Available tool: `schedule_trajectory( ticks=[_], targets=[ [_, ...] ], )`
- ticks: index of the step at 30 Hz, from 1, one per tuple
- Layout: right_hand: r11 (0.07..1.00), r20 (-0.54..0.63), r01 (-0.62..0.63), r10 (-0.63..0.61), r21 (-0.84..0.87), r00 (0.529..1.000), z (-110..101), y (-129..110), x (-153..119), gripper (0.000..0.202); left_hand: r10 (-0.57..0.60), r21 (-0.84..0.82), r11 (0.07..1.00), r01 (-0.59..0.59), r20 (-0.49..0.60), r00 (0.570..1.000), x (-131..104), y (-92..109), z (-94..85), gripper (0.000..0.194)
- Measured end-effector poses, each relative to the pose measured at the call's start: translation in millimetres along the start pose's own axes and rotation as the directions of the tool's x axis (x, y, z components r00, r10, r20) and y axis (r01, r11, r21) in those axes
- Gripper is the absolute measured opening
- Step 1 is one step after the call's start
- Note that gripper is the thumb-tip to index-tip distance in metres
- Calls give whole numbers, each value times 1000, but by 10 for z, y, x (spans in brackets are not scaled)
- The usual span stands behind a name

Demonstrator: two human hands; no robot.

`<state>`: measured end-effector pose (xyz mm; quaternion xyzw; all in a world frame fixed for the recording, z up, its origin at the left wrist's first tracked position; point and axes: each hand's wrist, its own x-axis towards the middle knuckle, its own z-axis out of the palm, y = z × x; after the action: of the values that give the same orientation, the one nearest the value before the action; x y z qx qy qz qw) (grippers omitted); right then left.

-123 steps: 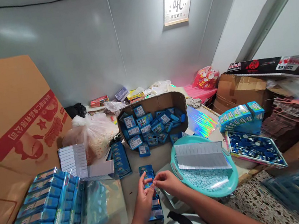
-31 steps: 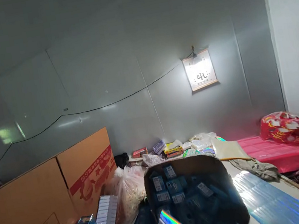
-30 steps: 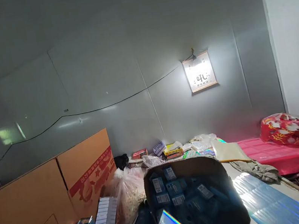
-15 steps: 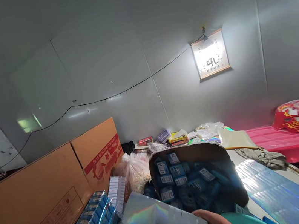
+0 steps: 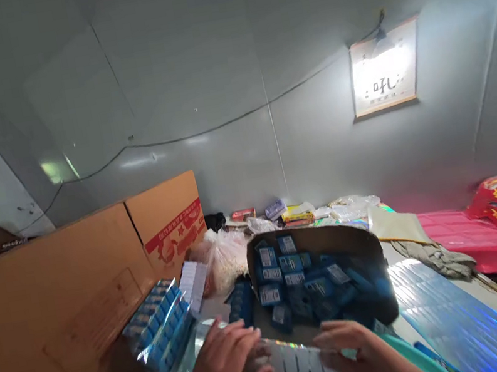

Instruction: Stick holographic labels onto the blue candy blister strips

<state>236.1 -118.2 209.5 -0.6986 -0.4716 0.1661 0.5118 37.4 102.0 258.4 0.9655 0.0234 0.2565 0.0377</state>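
Note:
Both my hands are low in the head view, at either end of a whitish, segmented piece (image 5: 300, 364) with a shiny iridescent upper edge. Whether it is a folded sheet or a row of small boxes, I cannot tell. My left hand (image 5: 226, 364) lies over its left end, fingers curled. At the right end, my right hand (image 5: 358, 345) pinches it between thumb and fingers. Just beyond is a dark open carton (image 5: 385, 290) holding many small blue boxes (image 5: 290, 263) with white labels. Clear-wrapped blue boxes (image 5: 162, 324) are stacked to the left.
A tall brown cardboard box (image 5: 52, 295) stands at left. Behind the carton are a tied plastic bag (image 5: 226, 256) and assorted packets. Iridescent sheets (image 5: 455, 310) cover the right side of the table, near a teal basin (image 5: 415, 355) and a grey cloth (image 5: 436, 257).
The silvery sheet, tilted up before, is now lower and shows a segmented white side. My left hand has come up over its left end. The camera view has shifted slightly.

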Motion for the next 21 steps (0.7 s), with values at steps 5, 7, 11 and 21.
schedule_trajectory(
  ticks=[5,7,11,21],
  targets=[
    [996,75,-14,21,-87,997,-63,-115,55,28,-124,-178,970,168,235,964,193,156,247,32],
    [994,160,-2,20,-113,987,-95,-78,126,26,-144,-264,935,236,325,935,221,120,331,24],
    [999,90,-16,20,-40,996,-139,24,148,24,-258,-410,814,412,381,888,269,94,372,29],
    [926,-9,6,-10,-378,1000,-113,-128,147,62,-367,-344,772,534,444,817,250,-74,590,23]
  ],
)
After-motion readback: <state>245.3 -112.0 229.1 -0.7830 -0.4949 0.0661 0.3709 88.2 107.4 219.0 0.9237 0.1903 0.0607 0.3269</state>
